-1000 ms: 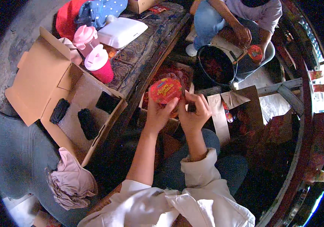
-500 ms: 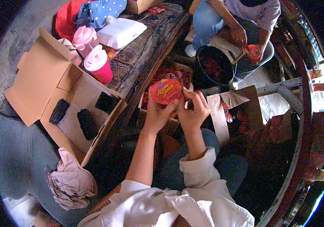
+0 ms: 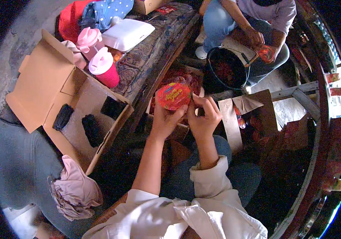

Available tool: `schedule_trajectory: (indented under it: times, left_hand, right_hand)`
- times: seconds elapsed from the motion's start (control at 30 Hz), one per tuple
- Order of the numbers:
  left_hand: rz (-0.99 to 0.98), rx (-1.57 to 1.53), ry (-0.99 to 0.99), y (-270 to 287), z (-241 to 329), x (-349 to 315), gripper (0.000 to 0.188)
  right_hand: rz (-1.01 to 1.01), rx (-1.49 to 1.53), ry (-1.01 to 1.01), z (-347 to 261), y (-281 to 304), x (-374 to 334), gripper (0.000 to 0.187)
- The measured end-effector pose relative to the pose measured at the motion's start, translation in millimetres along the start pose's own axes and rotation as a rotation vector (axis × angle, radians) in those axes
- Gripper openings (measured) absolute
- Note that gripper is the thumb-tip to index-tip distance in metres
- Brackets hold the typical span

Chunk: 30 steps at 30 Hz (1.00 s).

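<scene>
My left hand (image 3: 165, 121) is closed around a round plastic tub (image 3: 173, 96) with a bright red printed top, tilted so that the top faces me. At the tub's right edge my right hand (image 3: 204, 116) pinches its thumb and fingers together against the rim. What lies between those fingertips is too small to make out. Just behind the tub stands a carton (image 3: 196, 75) holding several reddish wrapped things, partly covered by my hands.
Left of me an open cardboard box (image 3: 77, 119) holds black bundles. Pink cups (image 3: 106, 67) and a white foam container (image 3: 128, 34) stand on a patterned bench. Across from me a person handles a reddish packet (image 3: 266, 53) by a black bucket (image 3: 227, 69). Another carton (image 3: 231, 125) stands right.
My hands and the tub stay almost in place. Across from me, the person's hands have shifted slightly, and the reddish packet there has turned.
</scene>
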<state>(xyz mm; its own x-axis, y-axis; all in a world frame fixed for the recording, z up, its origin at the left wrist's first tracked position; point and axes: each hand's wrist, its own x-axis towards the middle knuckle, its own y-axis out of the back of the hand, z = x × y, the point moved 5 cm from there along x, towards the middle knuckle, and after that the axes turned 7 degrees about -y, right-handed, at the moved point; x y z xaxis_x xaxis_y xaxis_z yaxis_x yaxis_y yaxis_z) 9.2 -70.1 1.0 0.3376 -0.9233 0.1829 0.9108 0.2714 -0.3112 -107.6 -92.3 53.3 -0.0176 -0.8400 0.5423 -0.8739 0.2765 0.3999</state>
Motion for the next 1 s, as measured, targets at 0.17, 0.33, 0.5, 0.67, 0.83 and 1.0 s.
schedule_trajectory:
  times: [0.17, 0.33, 0.5, 0.67, 0.83, 1.0]
  left_hand:
    - [-0.01, 0.043, -0.036, -3.2, 3.9, 0.4, 0.056]
    - [-0.032, 0.037, -0.053, -3.6, 1.4, -0.4, 0.056]
    - [-0.051, 0.096, -0.067, -3.4, 7.4, 0.3, 0.056]
    - [-0.046, 0.033, -0.035, -7.0, 3.2, -0.2, 0.057]
    - [-0.039, -0.011, 0.011, -4.5, 1.9, -0.3, 0.055]
    - [-0.038, -0.002, -0.005, -7.0, 4.3, 1.3, 0.053]
  right_hand:
    - [0.032, -0.002, 0.038, -2.2, 2.1, 1.8, 0.029]
    - [0.036, -0.019, 0.048, 0.8, 2.2, 1.6, 0.031]
    - [0.044, -0.014, 0.059, -1.2, 2.9, 2.1, 0.029]
    - [0.039, -0.017, 0.048, 1.1, 4.2, 4.7, 0.027]
    - [0.014, -0.015, 0.018, 0.5, 2.7, 2.5, 0.027]
    - [0.019, -0.026, 0.063, 1.1, 5.4, 1.4, 0.027]
